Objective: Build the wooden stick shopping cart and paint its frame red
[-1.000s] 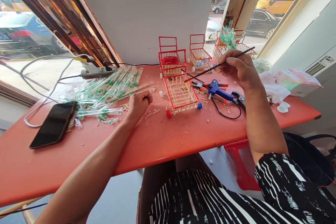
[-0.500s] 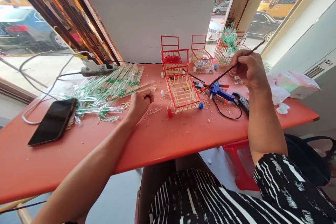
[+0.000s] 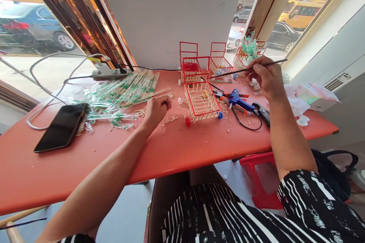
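Observation:
My right hand pinches a slim dark paintbrush near its middle, raised above the table. The brush's lower end points left, near the red handle frame of the front miniature shopping cart. This cart is built from thin wooden sticks, with a red top rim and bottle-cap wheels. On the table to its left rests my left hand, curled into a loose fist with nothing visible in it. Behind stands a second cart with something red in it. A third cart is farther right.
Wrapped chopsticks and a phone lie on the left of the red table. A blue glue gun, orange-handled pliers and a black-handled tool lie right. Another cart holds crumpled wrappers. Wood bits are scattered about.
The paintbrush has swung from a steep slant to nearly level, its lower end rising toward the front cart's handle. My left hand stays in a loose fist. The view has shifted slightly.

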A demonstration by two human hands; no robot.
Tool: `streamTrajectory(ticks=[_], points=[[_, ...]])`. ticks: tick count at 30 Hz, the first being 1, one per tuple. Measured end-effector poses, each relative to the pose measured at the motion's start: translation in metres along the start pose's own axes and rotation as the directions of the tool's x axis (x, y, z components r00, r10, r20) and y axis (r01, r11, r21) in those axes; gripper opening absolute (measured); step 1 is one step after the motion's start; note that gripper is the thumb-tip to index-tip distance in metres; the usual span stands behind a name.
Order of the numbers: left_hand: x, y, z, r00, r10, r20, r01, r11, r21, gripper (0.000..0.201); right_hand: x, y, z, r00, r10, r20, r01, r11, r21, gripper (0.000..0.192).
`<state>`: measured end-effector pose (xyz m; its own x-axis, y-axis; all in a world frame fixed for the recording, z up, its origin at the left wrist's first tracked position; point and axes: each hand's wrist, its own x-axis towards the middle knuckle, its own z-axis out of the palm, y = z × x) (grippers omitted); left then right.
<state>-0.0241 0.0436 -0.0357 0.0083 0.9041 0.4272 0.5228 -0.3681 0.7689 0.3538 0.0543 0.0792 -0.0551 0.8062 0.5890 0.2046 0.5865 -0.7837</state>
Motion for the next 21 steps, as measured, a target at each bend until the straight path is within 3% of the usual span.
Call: streamTrajectory(ticks=[3, 5, 7, 10, 14, 17, 21], points=[[0.0, 0.0, 0.001, 1.0, 0.018, -0.004, -0.018, 1.0, 0.0, 0.023, -0.016, -0.026, -0.003, 0.991, -0.121, 0.054, 0.131, 0.948, -0.289, 0.015], [0.001, 0.0, 0.001, 1.0, 0.024, -0.007, -0.024, 1.0, -0.001, 0.023, -0.024, -0.044, -0.001, 0.981, -0.115, 0.154, 0.171, 0.889, -0.425, 0.015], [0.001, 0.0, 0.0, 1.0, 0.025, -0.005, -0.025, 1.0, -0.005, 0.022, -0.027, -0.057, 0.0, 0.975, -0.082, 0.207, 0.169, 0.876, -0.452, 0.017], [0.002, 0.001, -0.001, 1.0, 0.029, -0.001, -0.029, 1.0, -0.012, 0.023, -0.017, -0.06, -0.004, 0.977, 0.009, 0.211, 0.065, 0.939, -0.338, 0.018], [0.003, 0.003, -0.002, 0.999, 0.042, -0.018, -0.042, 0.999, -0.019, 0.025, 0.003, -0.037, -0.009, 0.978, 0.126, 0.167, -0.121, 0.992, -0.04, 0.015], [0.003, 0.004, -0.002, 0.999, 0.035, -0.02, -0.035, 0.999, -0.022, 0.024, 0.007, -0.016, 0.0, 0.959, 0.252, 0.13, -0.269, 0.954, 0.131, 0.018], [0.004, 0.004, -0.002, 0.999, 0.034, -0.019, -0.034, 0.999, -0.021, 0.023, 0.001, 0.008, 0.022, 0.94, 0.323, 0.112, -0.342, 0.898, 0.279, 0.035]])
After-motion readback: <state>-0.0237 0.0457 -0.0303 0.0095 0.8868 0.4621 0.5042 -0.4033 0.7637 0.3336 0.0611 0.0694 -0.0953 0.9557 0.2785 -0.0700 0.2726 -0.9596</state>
